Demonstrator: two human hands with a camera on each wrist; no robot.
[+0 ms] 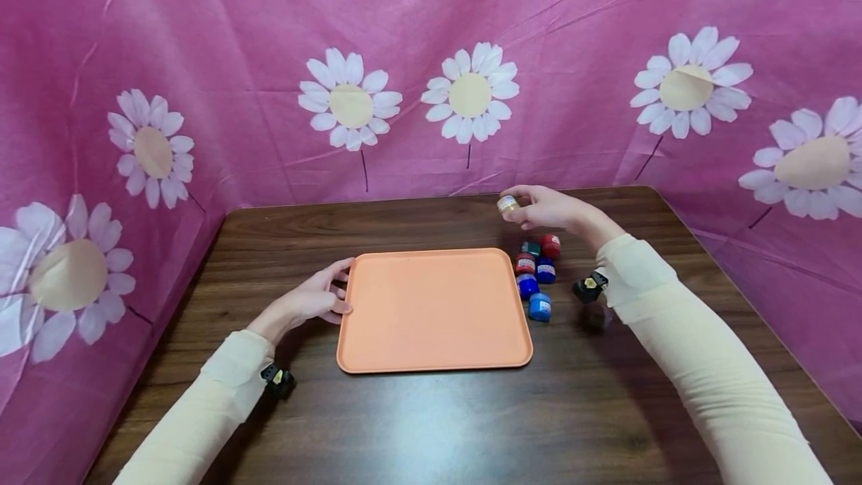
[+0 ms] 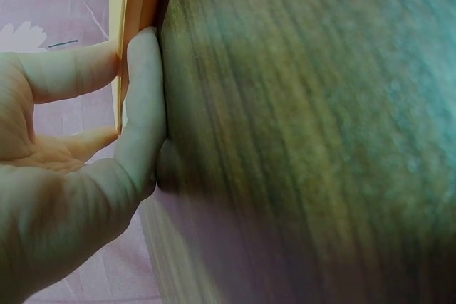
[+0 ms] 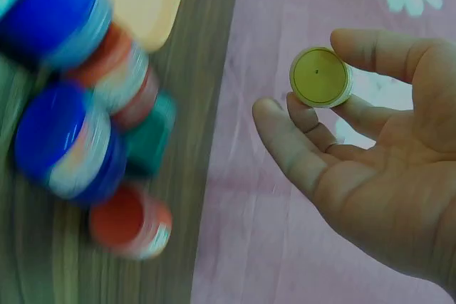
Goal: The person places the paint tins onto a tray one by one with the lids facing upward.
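An orange tray (image 1: 434,313) lies on the wooden table. My left hand (image 1: 310,298) holds the tray's left edge; in the left wrist view the tray's rim (image 2: 135,16) sits between the thumb and fingers. Beyond the tray's far right corner, my right hand (image 1: 548,209) pinches a small yellow paint jar (image 3: 319,77) above the table. Just right of the tray stand several more paint jars: a light blue jar (image 1: 540,307), a blue jar (image 1: 527,287), a dark blue jar (image 1: 545,270), a red jar (image 1: 525,263), a dark green jar (image 1: 530,248) and another red jar (image 1: 551,246).
Behind the wooden table (image 1: 431,425) and along its sides hangs a pink cloth (image 1: 256,58) printed with white daisies. A dark, partly hidden round object (image 1: 595,315) is below the right wrist camera (image 1: 590,287). Another small camera (image 1: 277,381) is strapped to the left wrist.
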